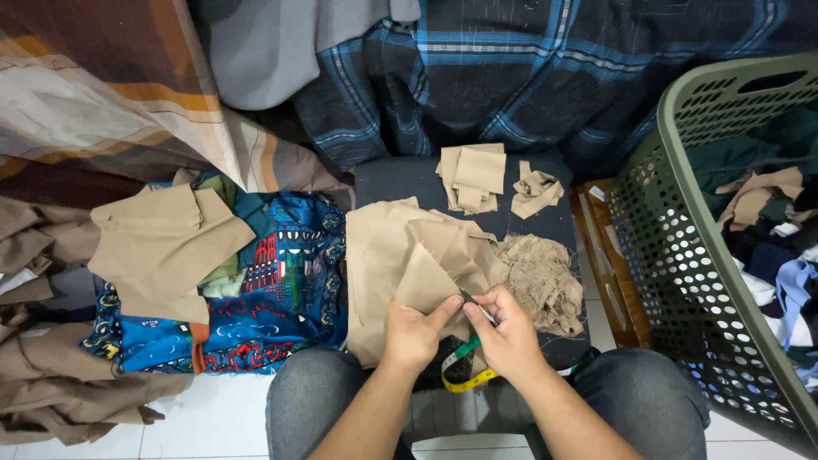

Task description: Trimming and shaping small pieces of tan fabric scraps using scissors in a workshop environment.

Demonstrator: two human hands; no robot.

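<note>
Tan cloth (409, 255) lies on the dark stool top (400, 175) just past my knees, folded over itself into loose triangular flaps. I judge it light, soft and limp: it will sag and slide wherever it is unsupported, so the place to take it is right at a folded edge, pinched between thumb and fingers, as close to the working spot as possible. My left hand (415, 332) is closed on the near edge of the cloth, thumb on top. My right hand (509, 336) is pinched together on a small dark tool (477, 307), slim and hard to make out, its tip touching the same edge; both hands almost meet there. A yellow and green tape measure (460, 366) curls below them between my knees.

Just right of the cloth sits a fluffy heap of frayed threads (545, 281), touching it. Farther off on the stool lie two small stacks of cut tan pieces (473, 177). To the left, more tan fabric (162, 243) rests on blue patterned fabric (281, 298). At the right stands a green perforated laundry basket (656, 221) holding mixed clothes. Blue plaid cloth (528, 68) hangs at the far side.
</note>
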